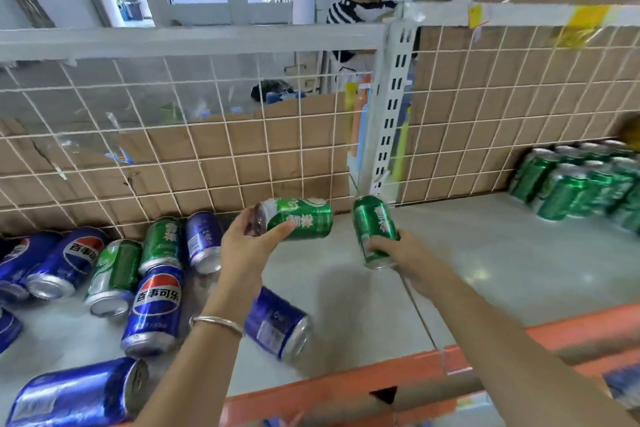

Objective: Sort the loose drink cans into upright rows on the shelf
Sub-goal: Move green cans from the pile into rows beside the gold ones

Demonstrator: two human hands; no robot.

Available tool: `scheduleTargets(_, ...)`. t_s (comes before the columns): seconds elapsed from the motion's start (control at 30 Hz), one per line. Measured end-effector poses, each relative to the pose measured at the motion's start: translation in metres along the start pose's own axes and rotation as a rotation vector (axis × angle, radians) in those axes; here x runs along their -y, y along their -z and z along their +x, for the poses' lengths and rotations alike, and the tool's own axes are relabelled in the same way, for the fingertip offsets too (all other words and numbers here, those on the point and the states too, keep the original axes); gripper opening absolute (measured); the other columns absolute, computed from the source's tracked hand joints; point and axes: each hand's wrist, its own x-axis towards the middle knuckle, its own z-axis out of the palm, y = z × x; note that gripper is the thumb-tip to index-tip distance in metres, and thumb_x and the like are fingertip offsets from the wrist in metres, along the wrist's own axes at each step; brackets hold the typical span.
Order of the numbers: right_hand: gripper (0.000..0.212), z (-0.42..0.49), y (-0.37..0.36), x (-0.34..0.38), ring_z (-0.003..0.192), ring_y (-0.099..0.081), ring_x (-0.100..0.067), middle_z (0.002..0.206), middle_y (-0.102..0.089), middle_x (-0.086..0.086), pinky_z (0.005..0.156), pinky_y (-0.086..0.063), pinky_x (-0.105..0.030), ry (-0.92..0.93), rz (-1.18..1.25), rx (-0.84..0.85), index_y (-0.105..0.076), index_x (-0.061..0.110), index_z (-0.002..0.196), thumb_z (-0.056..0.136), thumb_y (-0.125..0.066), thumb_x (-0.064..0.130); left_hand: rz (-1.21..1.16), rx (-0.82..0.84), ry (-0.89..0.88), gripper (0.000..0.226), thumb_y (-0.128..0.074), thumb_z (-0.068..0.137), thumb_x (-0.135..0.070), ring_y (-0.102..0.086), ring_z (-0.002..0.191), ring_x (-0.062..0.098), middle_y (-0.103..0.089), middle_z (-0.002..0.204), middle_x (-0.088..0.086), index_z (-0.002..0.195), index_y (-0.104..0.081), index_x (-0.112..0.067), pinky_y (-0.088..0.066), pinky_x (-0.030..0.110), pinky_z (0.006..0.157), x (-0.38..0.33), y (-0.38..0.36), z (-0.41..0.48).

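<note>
Left hand (242,246) grips a sideways green can (301,218), right hand (398,253) a tilted green one (375,229); bare shelf (485,270) between them and the upright green rows (581,180) at the far right edge.

Wire mesh (173,135), cardboard backing (242,156)

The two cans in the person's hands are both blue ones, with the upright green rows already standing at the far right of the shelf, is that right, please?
Not quite: the head view shows both held cans are green, not blue. The left hand holds one green can sideways, the right hand another green can. The upright green rows do stand at the far right of the shelf.
</note>
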Motion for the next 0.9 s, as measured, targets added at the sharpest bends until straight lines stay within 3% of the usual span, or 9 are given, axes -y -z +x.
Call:
scheduleTargets(0.07,0.006,-0.011,0.02,0.001,0.053,-0.059,-0.01,0.072,-0.063,-0.007,0.054,-0.047,-0.019,-0.029,0.234,0.028,-0.063,0.007,0.087,0.082,-0.065,0.008,-0.063,0.062,0.023,0.057,-0.08,0.068,-0.005,-0.063,0.083,0.012,-0.068,0.1,0.002,0.121,-0.058,-0.008,-0.051,0.019,0.07,-0.001,-0.028,-0.01)
scheduleTargets(0.2,0.021,-0.031,0.081,-0.004,0.073,-0.062,-0.02,0.09,-0.065,-0.013,0.08,-0.05,-0.033,-0.034,0.495,0.048,-0.066,0.005,0.097,0.078,-0.069,0.013,-0.143,0.155,0.1,0.042,-0.07,0.077,-0.003,-0.064,0.073,0.009,-0.068,0.089,0.003,0.117,-0.058,-0.004,-0.049,0.018,0.064,0.009,-0.093,-0.041)
scheduleTargets(0.33,0.01,-0.057,0.162,-0.018,0.075,-0.063,-0.018,0.085,-0.068,-0.008,0.08,-0.051,-0.031,0.001,0.439,0.069,-0.065,0.007,0.095,0.086,-0.06,0.009,-0.206,0.224,0.212,0.036,-0.071,0.078,-0.009,-0.065,0.076,0.009,-0.069,0.093,0.005,0.111,-0.061,-0.006,-0.051,0.013,0.059,0.027,-0.166,-0.078)
scheduleTargets(0.43,0.014,-0.073,0.227,-0.033,0.081,-0.059,-0.022,0.091,-0.063,-0.012,0.089,-0.048,-0.036,0.001,0.356,0.064,-0.061,0.004,0.1,0.086,-0.061,0.008,-0.204,0.261,0.251,0.023,-0.071,0.079,-0.011,-0.063,0.083,0.011,-0.069,0.093,0.005,0.101,-0.065,-0.011,-0.051,0.019,0.071,0.041,-0.223,-0.104)
scheduleTargets(0.57,0.019,-0.088,0.299,-0.048,0.062,-0.063,-0.019,0.079,-0.065,-0.009,0.064,-0.051,-0.027,-0.019,0.325,-0.031,-0.061,0.0,0.101,0.085,-0.064,0.01,-0.185,0.345,0.204,0.015,-0.066,0.082,-0.008,-0.066,0.08,0.009,-0.07,0.085,0.001,0.097,-0.066,-0.011,-0.051,0.018,0.07,0.054,-0.29,-0.137)
scheduleTargets(0.67,0.034,-0.095,0.341,-0.053,0.063,-0.067,-0.021,0.088,-0.068,-0.013,0.055,-0.054,-0.024,-0.052,0.346,-0.092,-0.062,-0.001,0.108,0.083,-0.069,0.02,-0.121,0.372,0.159,0.026,-0.07,0.08,-0.007,-0.067,0.081,0.01,-0.07,0.089,0.001,0.105,-0.065,-0.011,-0.054,0.018,0.07,0.061,-0.334,-0.154)
scheduleTargets(0.73,0.053,-0.095,0.365,-0.058,0.073,-0.07,-0.026,0.102,-0.07,-0.013,0.065,-0.056,-0.031,-0.049,0.341,-0.129,-0.062,0.004,0.115,0.073,-0.077,0.031,-0.005,0.396,0.117,0.034,-0.076,0.074,-0.012,-0.066,0.092,0.018,-0.07,0.098,0.004,0.106,-0.066,-0.017,-0.053,0.028,0.083,0.066,-0.361,-0.158)
scheduleTargets(0.8,0.064,-0.09,0.382,-0.059,0.085,-0.071,-0.028,0.113,-0.067,-0.011,0.077,-0.056,-0.039,-0.025,0.347,-0.163,-0.058,0.012,0.12,0.067,-0.082,0.037,0.117,0.423,0.06,0.037,-0.078,0.072,-0.013,-0.064,0.094,0.017,-0.069,0.101,0.001,0.106,-0.064,-0.021,-0.051,0.025,0.081,0.067,-0.385,-0.161)
scheduleTargets(0.9,0.043,-0.077,0.4,-0.055,0.101,-0.066,-0.024,0.108,-0.068,-0.003,0.095,-0.051,-0.047,0.011,0.279,-0.135,-0.058,0.02,0.114,0.077,-0.076,0.032,0.295,0.534,-0.036,0.047,-0.078,0.073,-0.015,-0.061,0.09,0.007,-0.065,0.101,-0.006,0.115,-0.058,-0.023,-0.044,0.015,0.069,0.067,-0.418,-0.16)
